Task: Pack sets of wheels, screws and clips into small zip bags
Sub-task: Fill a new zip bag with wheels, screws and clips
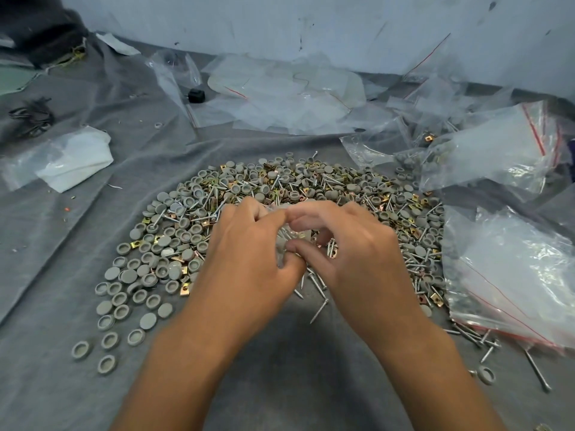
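A folded white bag [74, 157] lies at the far left on the grey cloth [77, 368] covering the worktop; loose grey wheels [137, 275] spread beside it, thickening into a heap mixed with brass clips [136, 244] and screws [319, 311]; above the heap's near edge the left hand [249, 262] and right hand [351, 253] meet, each grip closed, fingers pinching one small zip bag [291, 241] with parts inside it; empty zip bags [280, 98] lie behind by the wall; filled bags [504, 275] pile at the right.
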A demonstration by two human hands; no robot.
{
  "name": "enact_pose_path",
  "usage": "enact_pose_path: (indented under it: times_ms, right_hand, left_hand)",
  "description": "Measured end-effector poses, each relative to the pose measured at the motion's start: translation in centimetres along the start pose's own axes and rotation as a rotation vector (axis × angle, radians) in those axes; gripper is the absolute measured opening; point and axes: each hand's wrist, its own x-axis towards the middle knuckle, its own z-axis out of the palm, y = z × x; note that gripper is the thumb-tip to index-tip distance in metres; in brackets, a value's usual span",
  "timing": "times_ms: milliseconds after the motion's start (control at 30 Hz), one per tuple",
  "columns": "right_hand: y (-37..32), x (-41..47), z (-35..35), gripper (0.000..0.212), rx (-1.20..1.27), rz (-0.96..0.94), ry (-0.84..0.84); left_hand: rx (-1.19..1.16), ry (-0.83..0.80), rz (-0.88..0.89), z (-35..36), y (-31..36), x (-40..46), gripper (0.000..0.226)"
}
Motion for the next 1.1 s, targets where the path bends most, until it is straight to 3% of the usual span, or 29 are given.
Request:
enact_pose_path:
  times_ms: [167, 267, 367, 500, 600, 833, 1000, 1100]
  right_hand:
    - [2.5, 0.6, -0.9, 0.016, 0.19, 0.202, 0.151]
    - [5.1, 0.7, 0.0, 0.02, -0.018, 0.358, -0.023]
    - [6.1, 0.4, 2.0, 0.034, -0.206, 0.366, -0.241]
    - [6.4, 0.9, 3.2, 0.04, -0.216, 0.317, -0.29]
    - [6.3, 1.1, 3.7, 0.031, -0.262, 0.283, -0.314]
    - [6.7, 1.1, 3.3, 0.007, -0.127, 0.365, -0.261]
    - [6.0, 1.5, 2.3, 0.001, 0.036, 0.413, -0.173]
    - [4.5, 1.6, 1.1, 0.004, 0.257, 0.406, -0.105]
  left_hand:
    - [-0.073, 0.06, -0.048, -0.5, 0.0, 0.1, 0.045]
    - [-0.08, 0.111, -0.085, -0.8, -0.1, 0.2, 0.047]
    - [-0.085, 0.127, -0.081, -0.9, 0.0, 0.1, 0.046]
    - [-0.084, 0.133, -0.076, -0.8, 0.0, 0.1, 0.046]
    - [-0.082, 0.124, -0.081, -0.7, 0.0, 0.1, 0.046]
    - [-0.089, 0.107, -0.08, -0.6, -0.2, 0.0, 0.047]
    - [-0.088, 0.096, -0.08, -0.5, -0.3, -0.1, 0.047]
    - [-0.067, 0.094, -0.074, -0.4, -0.4, -0.1, 0.047]
